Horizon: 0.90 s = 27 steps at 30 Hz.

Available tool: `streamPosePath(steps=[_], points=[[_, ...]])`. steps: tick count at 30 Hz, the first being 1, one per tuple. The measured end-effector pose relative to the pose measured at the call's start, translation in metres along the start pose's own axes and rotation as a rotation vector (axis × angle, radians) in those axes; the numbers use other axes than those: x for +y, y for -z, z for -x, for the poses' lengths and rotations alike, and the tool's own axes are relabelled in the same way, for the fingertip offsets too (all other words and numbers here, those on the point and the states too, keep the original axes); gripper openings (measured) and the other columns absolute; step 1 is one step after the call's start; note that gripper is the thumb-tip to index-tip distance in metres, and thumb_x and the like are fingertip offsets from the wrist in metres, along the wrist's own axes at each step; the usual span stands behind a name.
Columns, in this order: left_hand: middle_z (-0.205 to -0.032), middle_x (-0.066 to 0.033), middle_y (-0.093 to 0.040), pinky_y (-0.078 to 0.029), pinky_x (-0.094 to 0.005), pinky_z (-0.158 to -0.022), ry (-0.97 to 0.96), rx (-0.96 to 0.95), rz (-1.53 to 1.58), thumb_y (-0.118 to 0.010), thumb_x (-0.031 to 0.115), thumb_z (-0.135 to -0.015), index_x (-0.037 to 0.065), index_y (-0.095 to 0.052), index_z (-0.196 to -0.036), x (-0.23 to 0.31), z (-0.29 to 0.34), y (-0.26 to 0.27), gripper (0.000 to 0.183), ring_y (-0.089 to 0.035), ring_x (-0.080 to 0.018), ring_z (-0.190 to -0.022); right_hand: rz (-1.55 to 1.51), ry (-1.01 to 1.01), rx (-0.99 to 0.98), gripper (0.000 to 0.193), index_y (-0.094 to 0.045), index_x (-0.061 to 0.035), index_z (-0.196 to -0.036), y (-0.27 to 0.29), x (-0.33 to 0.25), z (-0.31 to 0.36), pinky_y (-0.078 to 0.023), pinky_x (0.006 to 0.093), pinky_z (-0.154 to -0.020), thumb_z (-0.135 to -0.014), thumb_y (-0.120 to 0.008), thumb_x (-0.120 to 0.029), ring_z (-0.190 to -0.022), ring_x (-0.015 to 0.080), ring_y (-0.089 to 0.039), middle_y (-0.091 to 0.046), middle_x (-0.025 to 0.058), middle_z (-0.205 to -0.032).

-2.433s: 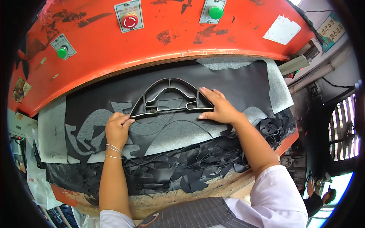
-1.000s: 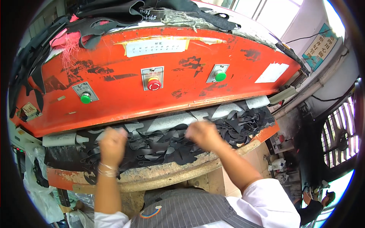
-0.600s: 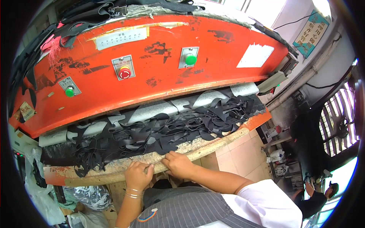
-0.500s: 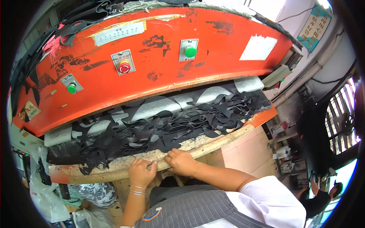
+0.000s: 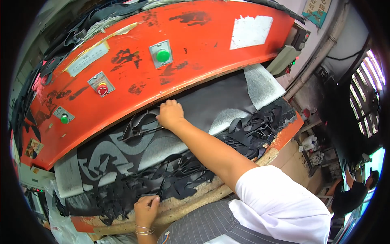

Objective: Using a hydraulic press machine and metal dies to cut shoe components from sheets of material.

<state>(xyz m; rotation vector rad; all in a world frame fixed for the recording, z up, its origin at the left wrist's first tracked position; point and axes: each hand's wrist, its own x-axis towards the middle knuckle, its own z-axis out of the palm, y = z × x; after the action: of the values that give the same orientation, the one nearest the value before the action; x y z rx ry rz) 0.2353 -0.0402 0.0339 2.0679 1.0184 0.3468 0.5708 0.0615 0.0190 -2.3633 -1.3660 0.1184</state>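
Gripping the dark metal cutting die (image 5: 140, 124), my right hand (image 5: 170, 114) has its fingers closed on the frame's near edge, deep under the orange press head (image 5: 162, 77). My left hand (image 5: 147, 208) rests at the worn front lip of the cutting board (image 5: 195, 199), fingers curled loosely, holding nothing. Half a second ago both hands sat together at that front edge; now the right has gone back in, so I judge the die is being shifted over the black sheet material (image 5: 211, 101) beside the pile of black offcuts (image 5: 170, 179).
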Motion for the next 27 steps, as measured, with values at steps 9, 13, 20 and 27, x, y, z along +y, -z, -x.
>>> streamPosePath(steps=[9,13,20,27], points=[[-0.122,-0.0168,-0.060,-0.041,-0.0369,-0.098,-0.224,0.479,-0.185,-0.063,0.018,-0.089,-0.003,-0.059,-0.120,0.042,-0.092,0.051,0.037,-0.056,-0.0274,-0.113,-0.292,0.475,0.304,0.034,-0.060,0.0008,-0.096,-0.001,-0.008,-0.013,-0.046,0.0405,-0.085,-0.065,-0.069,-0.010,-0.096,0.0325,-0.055,-0.058,0.0150,-0.093],[-0.135,-0.0185,-0.051,-0.032,-0.0355,-0.109,-0.229,0.504,0.052,-0.058,0.044,-0.091,-0.006,-0.040,-0.139,0.076,-0.107,0.077,0.072,-0.047,-0.0279,-0.128,-0.458,1.066,0.367,0.029,-0.061,-0.0027,-0.102,0.075,-0.028,0.026,-0.046,0.0390,-0.080,-0.076,-0.059,-0.014,-0.092,0.0286,-0.057,-0.060,0.0101,-0.097],[-0.092,-0.0117,-0.064,-0.054,-0.0317,-0.075,-0.111,0.129,1.028,-0.073,0.038,-0.078,-0.005,-0.048,-0.120,0.133,-0.078,-0.042,0.065,-0.064,-0.0202,-0.079,-0.523,1.255,0.341,0.048,-0.058,-0.0039,-0.117,0.127,0.017,0.107,-0.037,0.0475,-0.103,-0.074,-0.066,-0.023,-0.120,0.0343,-0.050,-0.054,0.0190,-0.124],[-0.091,-0.0095,-0.062,-0.047,-0.0379,-0.093,-0.151,0.111,1.520,-0.050,0.037,-0.096,0.004,-0.056,-0.106,0.147,-0.123,-0.091,0.035,-0.060,-0.0221,-0.094,-0.542,0.542,0.010,0.097,-0.044,-0.0119,-0.138,0.115,0.071,0.149,-0.036,0.0522,-0.103,-0.058,-0.086,-0.047,-0.122,0.0490,-0.039,-0.034,0.0331,-0.138]])
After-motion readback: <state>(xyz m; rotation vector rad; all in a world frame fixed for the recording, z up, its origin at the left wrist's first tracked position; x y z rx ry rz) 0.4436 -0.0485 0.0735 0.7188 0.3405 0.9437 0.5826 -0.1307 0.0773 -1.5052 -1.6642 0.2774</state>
